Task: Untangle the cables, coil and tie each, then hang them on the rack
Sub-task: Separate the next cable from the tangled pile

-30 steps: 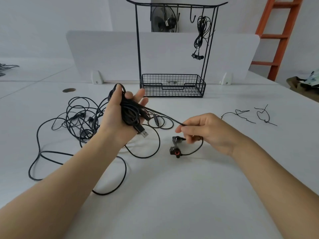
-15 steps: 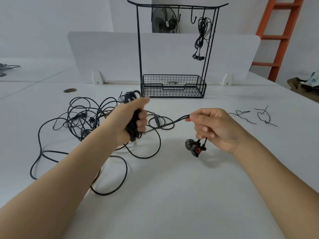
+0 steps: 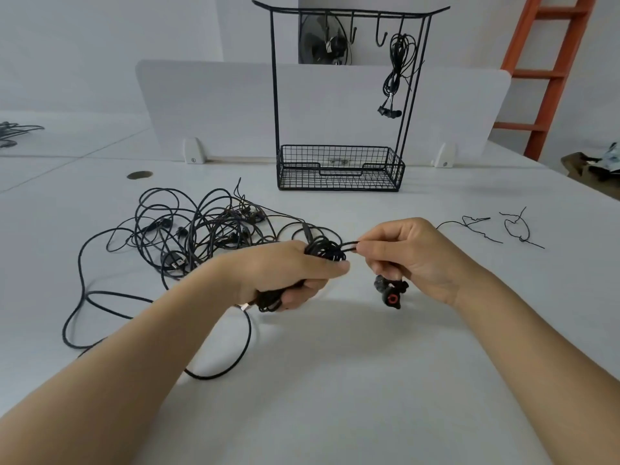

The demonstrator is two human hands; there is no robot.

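1. A rack (image 3: 273, 95) is standing far on the table (image 3: 335, 380), one cable (image 3: 397, 62) hanging.
2. A tangle (image 3: 188, 229) is lying left.
3. The left hand (image 3: 285, 273) is gripping a coil (image 3: 323, 251); the right hand (image 3: 412, 256) is pinching its tail, earbuds (image 3: 391, 293) dangling.
4. Coiling is seemingly finishing; a tie (image 3: 516, 228), far right, is needed next.

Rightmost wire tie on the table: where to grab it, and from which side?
Likely its round loop, pinched from straight above: the wire tie lies flat on the table, too thin for a side approach, and the loop is its widest part, apart from the other tie.
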